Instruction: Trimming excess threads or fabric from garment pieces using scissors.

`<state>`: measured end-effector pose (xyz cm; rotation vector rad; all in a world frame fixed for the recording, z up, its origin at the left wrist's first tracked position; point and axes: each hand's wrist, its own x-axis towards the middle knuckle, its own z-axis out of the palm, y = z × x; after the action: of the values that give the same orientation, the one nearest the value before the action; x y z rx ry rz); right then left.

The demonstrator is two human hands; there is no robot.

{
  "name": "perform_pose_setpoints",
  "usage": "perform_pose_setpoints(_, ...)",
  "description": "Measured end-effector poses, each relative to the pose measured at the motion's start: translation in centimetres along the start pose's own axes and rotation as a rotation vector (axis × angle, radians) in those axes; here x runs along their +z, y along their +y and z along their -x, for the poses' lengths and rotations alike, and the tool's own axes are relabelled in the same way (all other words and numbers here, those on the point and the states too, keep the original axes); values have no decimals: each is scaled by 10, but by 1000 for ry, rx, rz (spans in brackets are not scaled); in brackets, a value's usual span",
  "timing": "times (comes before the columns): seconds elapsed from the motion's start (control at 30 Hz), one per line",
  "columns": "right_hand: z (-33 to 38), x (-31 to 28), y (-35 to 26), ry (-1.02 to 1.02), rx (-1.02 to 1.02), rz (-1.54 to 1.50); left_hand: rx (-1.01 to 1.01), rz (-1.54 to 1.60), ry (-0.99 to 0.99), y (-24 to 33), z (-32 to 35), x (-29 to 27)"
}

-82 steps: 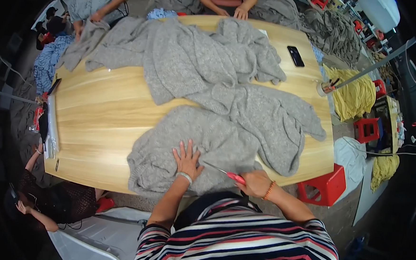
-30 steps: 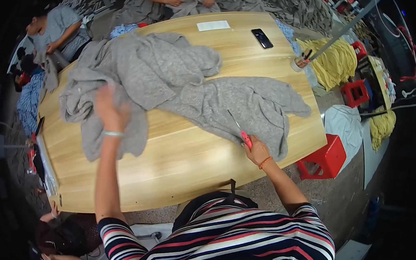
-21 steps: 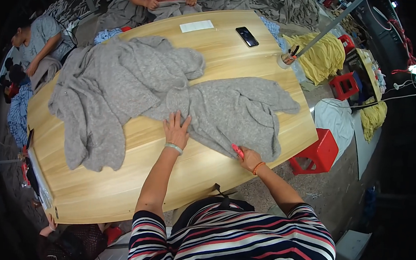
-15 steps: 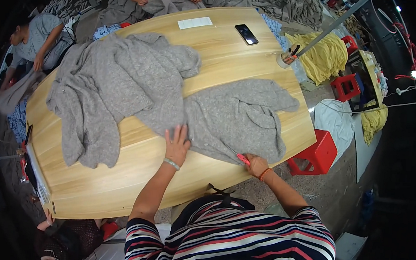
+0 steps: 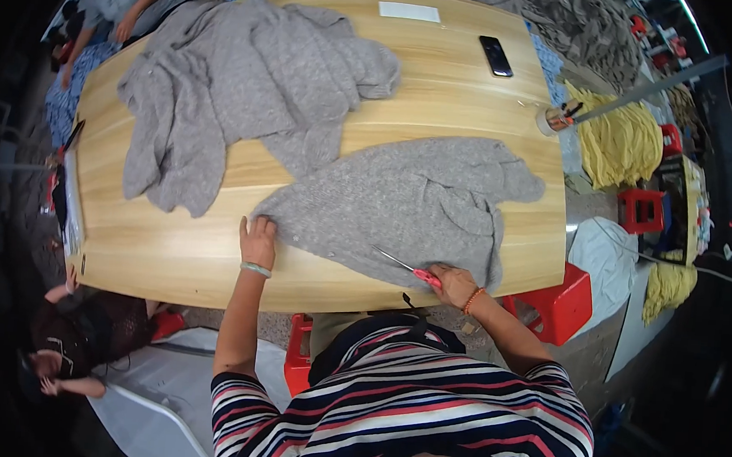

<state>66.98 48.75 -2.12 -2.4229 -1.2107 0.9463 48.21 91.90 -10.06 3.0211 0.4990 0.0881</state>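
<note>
A grey knitted garment (image 5: 401,197) lies spread on the light wooden table (image 5: 172,254) in front of me. At its left tip my left hand (image 5: 258,243) has its fingers closed on the edge of the knit. The fingertips are partly lost against the fabric. My right hand (image 5: 455,286) grips red-handled scissors (image 5: 424,276) over the garment's near edge, the thin metal blades pointing left and away from me. Farther off on the left, a second heap of grey knitwear (image 5: 258,71) lies rumpled, its lower corner close to the first garment.
A black phone (image 5: 495,56) and a white paper strip (image 5: 408,12) lie toward the far side. A cup of tools (image 5: 554,120) stands by a metal pole at the right edge. Red stools (image 5: 558,303) and yellow cloth (image 5: 623,144) are beyond. Co-workers sit far left and near left.
My left hand has moved left with the garment's edge, which now lies apart from most of the heap. The scissors remain in my right hand near the same edge. My view has shifted.
</note>
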Motion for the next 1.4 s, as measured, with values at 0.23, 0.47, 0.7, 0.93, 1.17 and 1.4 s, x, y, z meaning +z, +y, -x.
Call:
perform_pose_setpoints(0.23, -10, -13, -1, -18, -110, 66, -75, 304, 138, 89, 39, -35)
perform_pose_setpoints(0.47, -10, -53, -46, -136, -216, 140, -191, 326, 26, 150, 48, 6)
perform_pose_setpoints(0.7, -52, -58, -90, -179, -287, 192, -179, 353, 59, 150, 52, 13)
perform_pose_setpoints(0.93, -90, -46, -111, -140, -317, 174, -178, 504, 141, 141, 48, 6)
perform_pose_setpoints(1.17, -73, -49, -105, -118, -305, 185, -989, 724, 689, 73, 21, -9)
perform_pose_setpoints(1.4, -77, -63, -126, -93, -281, 170, -740, 969, 746, 59, -2, 37)
